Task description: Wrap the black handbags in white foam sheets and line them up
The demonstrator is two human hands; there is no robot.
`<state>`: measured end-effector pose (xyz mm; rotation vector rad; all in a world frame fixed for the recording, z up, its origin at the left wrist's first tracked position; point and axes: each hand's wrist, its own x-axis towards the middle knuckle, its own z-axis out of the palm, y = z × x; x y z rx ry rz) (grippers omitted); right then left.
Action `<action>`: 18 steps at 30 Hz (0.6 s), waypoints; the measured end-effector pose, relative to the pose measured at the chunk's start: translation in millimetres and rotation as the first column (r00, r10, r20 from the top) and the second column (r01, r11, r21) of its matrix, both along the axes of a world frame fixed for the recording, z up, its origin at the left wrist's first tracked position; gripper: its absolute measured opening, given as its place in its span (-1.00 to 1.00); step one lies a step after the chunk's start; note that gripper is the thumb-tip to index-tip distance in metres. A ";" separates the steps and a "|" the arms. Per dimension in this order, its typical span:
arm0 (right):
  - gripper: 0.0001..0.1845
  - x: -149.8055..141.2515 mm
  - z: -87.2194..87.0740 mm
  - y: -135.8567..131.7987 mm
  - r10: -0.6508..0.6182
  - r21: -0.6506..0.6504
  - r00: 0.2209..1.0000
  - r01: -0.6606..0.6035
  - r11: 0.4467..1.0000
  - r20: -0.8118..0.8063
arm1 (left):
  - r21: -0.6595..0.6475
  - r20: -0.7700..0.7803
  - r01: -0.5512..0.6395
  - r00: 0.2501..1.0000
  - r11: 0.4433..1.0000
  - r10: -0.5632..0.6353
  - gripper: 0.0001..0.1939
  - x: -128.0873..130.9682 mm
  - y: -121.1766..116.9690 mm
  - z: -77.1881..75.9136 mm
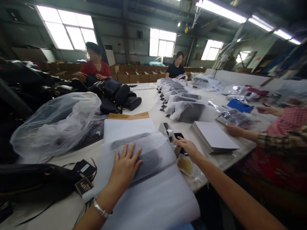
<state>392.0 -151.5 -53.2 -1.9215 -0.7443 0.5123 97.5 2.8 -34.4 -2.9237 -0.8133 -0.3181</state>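
Observation:
My left hand lies flat, fingers spread, on a dark item wrapped in thin white tissue paper on the white table. My right hand reaches to the right of the wrap, its fingers extended over a tape dispenser and a black phone-like object. Whether it grips anything I cannot make out. More white tissue sheets hang over the near table edge.
A stack of grey boards lies to the right, with another person's hands beside it. Rows of wrapped dark bags run toward the back. Black bags, a clear plastic bag and tags sit left. Two people stand behind.

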 end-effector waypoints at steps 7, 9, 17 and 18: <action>-0.64 -24.5 11.4 -4.8 -0.129 0.181 0.991 0.134 0.974 -0.042 | 0.093 -0.012 0.017 1.000 0.996 -0.016 -0.51 -1.2 6.9 -11.0; -0.66 -36.9 13.5 -16.3 -0.162 0.233 0.984 0.174 0.957 -0.072 | 0.092 -0.009 0.026 1.000 0.995 -0.025 -0.51 -1.5 6.8 -12.3; -0.63 -63.4 15.7 -46.8 -0.180 0.268 0.977 0.205 0.941 -0.115 | 0.104 -0.006 0.016 1.000 0.994 -0.016 -0.50 0.5 8.3 -16.0; -0.61 -63.6 16.4 -46.9 -0.174 0.271 0.975 0.207 0.940 -0.141 | 0.109 0.000 0.020 1.000 0.994 -0.020 -0.51 -0.9 10.0 -17.8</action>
